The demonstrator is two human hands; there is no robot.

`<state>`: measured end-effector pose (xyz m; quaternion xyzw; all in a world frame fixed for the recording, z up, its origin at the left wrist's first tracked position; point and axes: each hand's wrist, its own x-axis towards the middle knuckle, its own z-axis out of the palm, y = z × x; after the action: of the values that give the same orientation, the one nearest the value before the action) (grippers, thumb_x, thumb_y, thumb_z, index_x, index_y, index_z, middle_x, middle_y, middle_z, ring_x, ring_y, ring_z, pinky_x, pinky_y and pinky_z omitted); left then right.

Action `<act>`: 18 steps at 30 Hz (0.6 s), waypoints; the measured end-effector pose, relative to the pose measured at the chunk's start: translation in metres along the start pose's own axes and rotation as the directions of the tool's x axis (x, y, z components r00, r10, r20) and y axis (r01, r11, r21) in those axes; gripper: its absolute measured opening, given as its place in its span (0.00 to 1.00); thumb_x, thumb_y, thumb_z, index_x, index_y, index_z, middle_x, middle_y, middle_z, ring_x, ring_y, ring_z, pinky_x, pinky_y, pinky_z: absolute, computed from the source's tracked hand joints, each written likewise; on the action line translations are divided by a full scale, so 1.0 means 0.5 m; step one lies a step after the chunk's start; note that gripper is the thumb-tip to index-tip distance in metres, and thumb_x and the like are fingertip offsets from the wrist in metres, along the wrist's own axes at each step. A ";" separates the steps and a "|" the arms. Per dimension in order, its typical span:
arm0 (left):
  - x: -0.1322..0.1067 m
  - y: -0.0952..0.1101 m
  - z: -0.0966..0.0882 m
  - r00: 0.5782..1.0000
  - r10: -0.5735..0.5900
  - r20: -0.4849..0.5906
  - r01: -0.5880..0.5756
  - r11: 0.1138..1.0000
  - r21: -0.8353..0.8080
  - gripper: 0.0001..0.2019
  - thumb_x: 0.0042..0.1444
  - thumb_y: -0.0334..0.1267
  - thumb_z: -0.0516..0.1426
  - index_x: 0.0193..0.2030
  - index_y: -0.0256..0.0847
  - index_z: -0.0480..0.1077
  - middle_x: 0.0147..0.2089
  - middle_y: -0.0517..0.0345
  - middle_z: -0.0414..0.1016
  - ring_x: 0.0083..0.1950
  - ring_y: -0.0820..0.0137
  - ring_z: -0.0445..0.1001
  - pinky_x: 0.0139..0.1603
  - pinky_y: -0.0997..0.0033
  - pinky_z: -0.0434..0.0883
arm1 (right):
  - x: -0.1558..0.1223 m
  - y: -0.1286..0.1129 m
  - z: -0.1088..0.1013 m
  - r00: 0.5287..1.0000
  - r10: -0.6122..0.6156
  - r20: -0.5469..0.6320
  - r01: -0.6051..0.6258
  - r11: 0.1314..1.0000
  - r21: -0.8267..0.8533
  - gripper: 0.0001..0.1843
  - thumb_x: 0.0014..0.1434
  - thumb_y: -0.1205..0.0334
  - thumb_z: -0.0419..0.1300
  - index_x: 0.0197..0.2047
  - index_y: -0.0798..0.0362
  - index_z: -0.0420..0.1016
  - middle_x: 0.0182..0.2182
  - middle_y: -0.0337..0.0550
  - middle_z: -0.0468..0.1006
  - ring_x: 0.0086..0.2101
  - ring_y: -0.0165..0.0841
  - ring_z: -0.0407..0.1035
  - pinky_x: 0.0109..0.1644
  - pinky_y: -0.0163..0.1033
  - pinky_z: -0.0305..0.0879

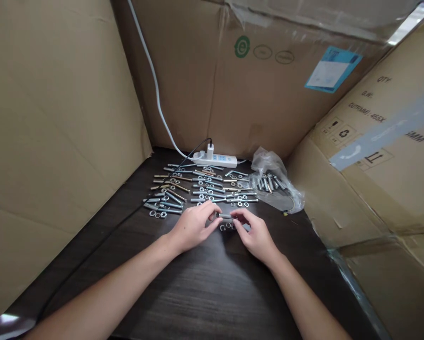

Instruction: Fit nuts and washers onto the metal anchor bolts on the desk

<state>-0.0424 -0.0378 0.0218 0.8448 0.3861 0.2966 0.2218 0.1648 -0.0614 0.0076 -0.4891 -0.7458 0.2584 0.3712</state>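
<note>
My left hand (199, 225) pinches the left end of a short grey metal sleeve (226, 216) between thumb and fingertips. On its right end, the thumb and fingers of my right hand (254, 232) are closed too. The sleeve lies level, just above the dark table; whether a bolt sits inside it cannot be made out. Below it, between my hands, are a few small washers or nuts (222, 227). Beyond my hands, several bolts and sleeves (208, 193) lie in rows, silver and brass-coloured, with loose nuts and washers (158, 215) among them.
A clear plastic bag (286, 198) with several bolts (269, 182) lies at the back right. Behind the rows sits a white power strip (224, 160) with a plug. A black cable (101, 233) crosses the table's left side. Cardboard boxes (183, 85) wall in the left, back and right.
</note>
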 end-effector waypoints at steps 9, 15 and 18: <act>-0.004 -0.005 0.008 0.998 -0.045 0.039 0.047 0.997 -0.055 0.08 0.61 0.42 0.53 0.41 0.41 0.69 0.35 0.60 0.73 0.34 0.72 0.71 0.34 0.74 0.65 | -0.007 -0.034 0.030 0.996 -0.088 -0.026 0.087 0.996 -0.016 0.11 0.60 0.64 0.53 0.46 0.50 0.69 0.38 0.45 0.74 0.31 0.33 0.69 0.37 0.38 0.68; -0.004 0.001 0.007 1.000 -0.006 0.014 0.007 0.997 -0.073 0.11 0.63 0.44 0.51 0.40 0.41 0.69 0.36 0.60 0.74 0.36 0.72 0.71 0.37 0.75 0.65 | -0.012 -0.046 0.024 0.994 -0.095 0.057 0.098 0.994 -0.051 0.10 0.64 0.63 0.48 0.44 0.50 0.68 0.37 0.44 0.73 0.36 0.34 0.68 0.41 0.37 0.64; -0.005 0.005 0.005 0.999 0.020 0.044 -0.018 0.999 -0.051 0.12 0.64 0.45 0.49 0.38 0.40 0.68 0.35 0.60 0.73 0.35 0.72 0.70 0.36 0.75 0.64 | -0.016 -0.060 0.031 0.998 -0.042 0.056 0.045 0.998 -0.040 0.11 0.66 0.61 0.45 0.41 0.51 0.67 0.32 0.41 0.72 0.33 0.33 0.68 0.38 0.36 0.62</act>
<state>-0.0406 -0.0416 0.0206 0.8490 0.3655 0.2894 0.2488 0.1384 -0.0809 0.0184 -0.4730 -0.7713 0.2481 0.3461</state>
